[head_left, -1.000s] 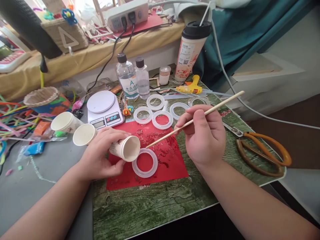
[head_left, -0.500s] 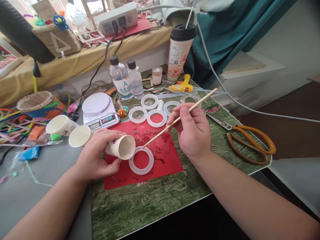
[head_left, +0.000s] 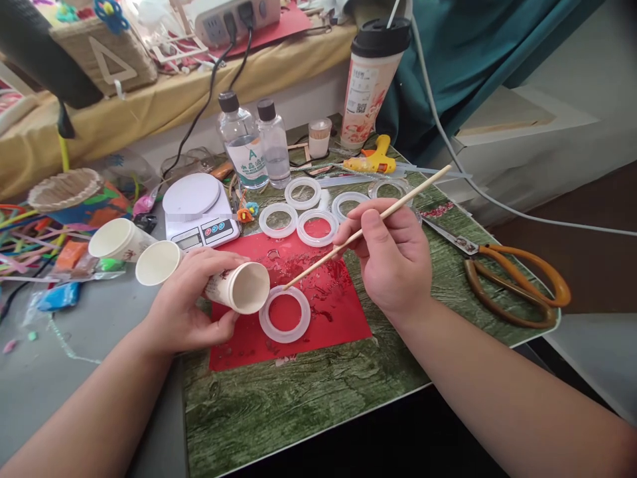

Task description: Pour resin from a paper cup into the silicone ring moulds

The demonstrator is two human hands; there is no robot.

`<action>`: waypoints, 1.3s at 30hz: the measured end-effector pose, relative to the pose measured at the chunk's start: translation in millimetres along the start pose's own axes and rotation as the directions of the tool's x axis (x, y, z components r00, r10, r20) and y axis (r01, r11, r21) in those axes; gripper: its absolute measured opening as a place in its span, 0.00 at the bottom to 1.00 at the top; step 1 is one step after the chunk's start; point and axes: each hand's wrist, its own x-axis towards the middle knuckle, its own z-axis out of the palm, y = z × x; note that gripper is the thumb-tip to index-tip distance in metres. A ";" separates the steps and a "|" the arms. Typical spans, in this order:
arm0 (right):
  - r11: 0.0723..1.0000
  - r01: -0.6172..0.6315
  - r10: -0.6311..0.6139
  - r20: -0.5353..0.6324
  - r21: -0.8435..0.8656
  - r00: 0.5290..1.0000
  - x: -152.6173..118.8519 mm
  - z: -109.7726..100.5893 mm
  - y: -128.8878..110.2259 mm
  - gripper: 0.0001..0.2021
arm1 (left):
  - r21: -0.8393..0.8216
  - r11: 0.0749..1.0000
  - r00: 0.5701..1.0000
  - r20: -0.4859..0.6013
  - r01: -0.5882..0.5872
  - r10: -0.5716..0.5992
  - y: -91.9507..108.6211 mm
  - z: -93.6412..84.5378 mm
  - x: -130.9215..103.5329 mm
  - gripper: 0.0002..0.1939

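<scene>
Ring mould (head_left: 284, 336): lies flat on the red sheet (head_left: 343, 325) near its front edge, between both hands, just beside the mouth of the held cup.
Held cup (head_left: 243, 287): paper, tilted, mouth turned towards the viewer; printed outside, too small to read.
Left hand (head_left: 192, 302): curls round the held cup, fingers above, thumb below.
Right hand (head_left: 395, 259): pinches a wooden stick (head_left: 318, 263) between thumb and fingers; tip at the far rim of the ring mould, touching or just above, cannot tell.
Labelled bottle (head_left: 246, 156): shows a large letter A over Chinese characters, the first two reading 水晶.
Tall lidded cup (head_left: 371, 93): bears a label with a square code; print too small to read.
Bottles: two, side by side, dark-capped.
Paper cups: three; one held, two more (head_left: 158, 263) left of the left hand.
Rings beyond (head_left: 317, 241): five; four milky, one clearer, partly behind the right hand.
Plugs (head_left: 229, 25): two, black, in one power strip (head_left: 263, 12).
Kitchen scale (head_left: 192, 196): one, white.
Glue gun (head_left: 373, 159): one, yellow.
Scissors (head_left: 470, 246): one pair, orange-brown handles.
</scene>
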 end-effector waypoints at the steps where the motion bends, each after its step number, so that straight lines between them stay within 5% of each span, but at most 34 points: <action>1: 1.000 0.006 -0.006 -0.004 0.005 1.000 0.1 0.1 0.0 0.09 | -0.005 1.000 1.000 0.000 0.001 -0.001 -0.4 0.0 -0.3 0.32; 39: 0.996 -0.021 0.021 -0.005 -0.092 1.000 0.2 -1.9 -5.8 0.14 | -0.041 0.999 0.999 0.009 0.034 -0.033 -1.5 -0.8 -0.3 0.37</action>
